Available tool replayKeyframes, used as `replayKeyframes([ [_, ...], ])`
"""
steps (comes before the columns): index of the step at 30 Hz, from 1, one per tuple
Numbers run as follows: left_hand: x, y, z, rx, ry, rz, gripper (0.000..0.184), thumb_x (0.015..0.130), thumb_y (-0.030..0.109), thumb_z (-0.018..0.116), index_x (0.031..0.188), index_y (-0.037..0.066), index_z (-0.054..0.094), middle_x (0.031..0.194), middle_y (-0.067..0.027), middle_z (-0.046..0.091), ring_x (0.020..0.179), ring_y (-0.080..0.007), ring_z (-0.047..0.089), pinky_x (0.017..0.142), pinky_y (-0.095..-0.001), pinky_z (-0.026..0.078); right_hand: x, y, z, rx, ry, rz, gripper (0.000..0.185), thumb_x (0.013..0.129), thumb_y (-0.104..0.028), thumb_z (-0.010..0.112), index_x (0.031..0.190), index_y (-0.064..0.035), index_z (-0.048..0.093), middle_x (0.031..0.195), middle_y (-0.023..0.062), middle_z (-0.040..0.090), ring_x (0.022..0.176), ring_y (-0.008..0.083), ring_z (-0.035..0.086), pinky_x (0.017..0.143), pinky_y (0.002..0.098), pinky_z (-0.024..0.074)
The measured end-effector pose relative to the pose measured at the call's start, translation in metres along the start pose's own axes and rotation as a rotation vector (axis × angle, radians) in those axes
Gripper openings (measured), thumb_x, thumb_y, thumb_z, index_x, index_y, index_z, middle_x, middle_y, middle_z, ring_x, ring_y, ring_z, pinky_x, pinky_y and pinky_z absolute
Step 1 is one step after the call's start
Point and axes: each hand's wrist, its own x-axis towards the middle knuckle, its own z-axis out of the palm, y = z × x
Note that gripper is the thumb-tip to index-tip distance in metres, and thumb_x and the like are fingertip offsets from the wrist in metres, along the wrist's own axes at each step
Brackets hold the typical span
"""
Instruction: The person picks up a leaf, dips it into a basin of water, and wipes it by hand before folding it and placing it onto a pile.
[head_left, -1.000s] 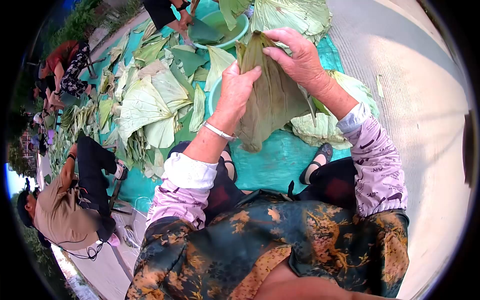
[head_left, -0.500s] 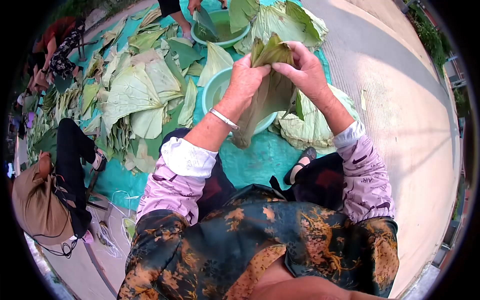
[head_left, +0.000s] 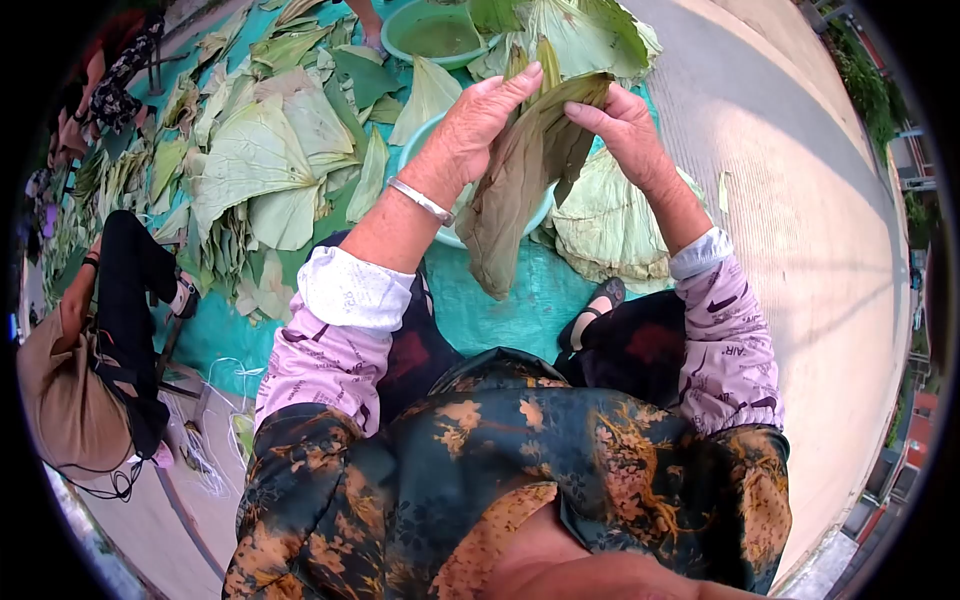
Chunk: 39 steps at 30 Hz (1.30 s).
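Observation:
A limp brown-green lotus leaf (head_left: 515,195), folded lengthwise, hangs between my hands above a pale green basin (head_left: 407,150). My left hand (head_left: 478,125) is closed on the leaf's left side near the top, its thumb and fingertips pointing up. On the other side, my right hand (head_left: 628,132) pinches the leaf's upper right edge between thumb and fingers. The leaf covers much of the basin, and its lower tip hangs past the near rim.
Flattened leaves (head_left: 265,175) lie in a heap on the teal sheet (head_left: 500,325) to the left. More leaves (head_left: 610,225) lie right of the basin. A second basin (head_left: 435,35) holds water at the back. A seated person (head_left: 75,390) is at left; concrete paving (head_left: 800,270) runs along the right.
The folded leaf has been spread wider at the top, with my hands further apart. At the back basin, another person's hands and leaf have gone out of view.

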Motion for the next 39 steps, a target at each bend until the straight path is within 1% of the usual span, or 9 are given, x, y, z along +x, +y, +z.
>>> replayKeyframes([
  [7,0.005,-0.007,0.000,0.358,0.279,0.156,0.028,0.078,0.007,0.065,0.099,-0.006,0.051,0.093,-0.0125,0.060,0.081,-0.0161,0.060,0.070,-0.0281,0.051,-0.003,0.008,0.005,-0.094,-0.027,-0.025,0.023,0.082,-0.020,0.062,0.098,-0.0033,0.062,0.086,0.0002,0.063,0.081,0.0066,0.055,0.074,0.0232,0.0450],
  [11,0.012,0.015,-0.015,0.465,0.286,0.554,0.024,0.077,0.000,0.055,0.100,0.000,0.058,0.087,-0.0049,0.061,0.073,-0.0146,0.058,0.066,-0.0275,0.047,-0.001,0.022,-0.007,-0.048,0.050,0.015,0.023,0.083,-0.016,0.061,0.101,-0.0028,0.059,0.092,-0.0002,0.062,0.085,0.0076,0.056,0.078,0.0239,0.0442],
  [15,0.007,0.038,-0.038,0.486,0.491,0.647,0.021,0.076,-0.002,0.056,0.096,0.000,0.060,0.082,-0.0025,0.061,0.071,-0.0116,0.057,0.062,-0.0251,0.046,-0.002,0.051,-0.021,0.082,0.160,0.112,0.023,0.083,-0.018,0.062,0.101,-0.0049,0.060,0.092,0.0006,0.062,0.082,0.0080,0.056,0.075,0.0236,0.0446],
  [18,-0.002,0.046,-0.042,0.417,0.525,0.886,0.019,0.076,-0.002,0.056,0.095,0.001,0.060,0.080,-0.0022,0.061,0.068,-0.0113,0.057,0.061,-0.0247,0.046,-0.003,0.061,-0.029,0.113,0.254,0.256,0.023,0.082,-0.019,0.062,0.100,-0.0047,0.059,0.090,0.0012,0.062,0.078,0.0094,0.057,0.072,0.0242,0.0449],
  [21,-0.014,0.058,-0.054,0.540,0.643,0.850,0.020,0.077,-0.002,0.056,0.096,0.001,0.059,0.082,-0.0026,0.061,0.069,-0.0114,0.057,0.062,-0.0251,0.047,-0.001,0.073,-0.034,0.124,0.332,0.324,0.024,0.082,-0.021,0.062,0.099,-0.0056,0.059,0.088,0.0007,0.062,0.075,0.0093,0.056,0.066,0.0234,0.0433],
  [24,-0.022,0.066,-0.064,0.534,0.654,0.974,0.018,0.077,-0.002,0.056,0.096,0.000,0.059,0.083,-0.0028,0.061,0.070,-0.0115,0.056,0.064,-0.0249,0.046,0.002,0.089,-0.038,0.082,0.416,0.320,0.024,0.080,-0.022,0.064,0.099,-0.0073,0.058,0.088,0.0004,0.061,0.073,0.0089,0.054,0.060,0.0233,0.0396],
  [33,-0.047,0.079,-0.066,0.557,0.755,1.019,0.016,0.077,0.002,0.056,0.093,-0.001,0.060,0.082,-0.0034,0.062,0.069,-0.0120,0.056,0.064,-0.0255,0.046,-0.006,0.128,-0.053,0.182,0.557,0.463,0.030,0.077,-0.018,0.065,0.100,-0.0033,0.053,0.094,0.0066,0.060,0.081,0.0168,0.057,0.067,0.0309,0.0451],
  [36,-0.050,0.085,-0.063,0.581,0.833,1.048,0.018,0.077,0.002,0.057,0.095,-0.001,0.060,0.083,-0.0044,0.062,0.070,-0.0135,0.057,0.065,-0.0266,0.046,-0.004,0.132,-0.054,0.200,0.582,0.514,0.028,0.080,-0.022,0.063,0.103,-0.0078,0.054,0.102,0.0046,0.057,0.089,0.0153,0.052,0.074,0.0339,0.0392],
  [39,-0.055,0.082,-0.051,0.530,0.754,1.098,0.022,0.076,0.001,0.057,0.098,-0.001,0.059,0.086,-0.0056,0.062,0.073,-0.0147,0.057,0.066,-0.0276,0.046,-0.009,0.139,-0.059,0.222,0.570,0.522,0.029,0.080,-0.023,0.063,0.104,-0.0091,0.055,0.103,0.0038,0.057,0.092,0.0154,0.051,0.075,0.0351,0.0385],
])
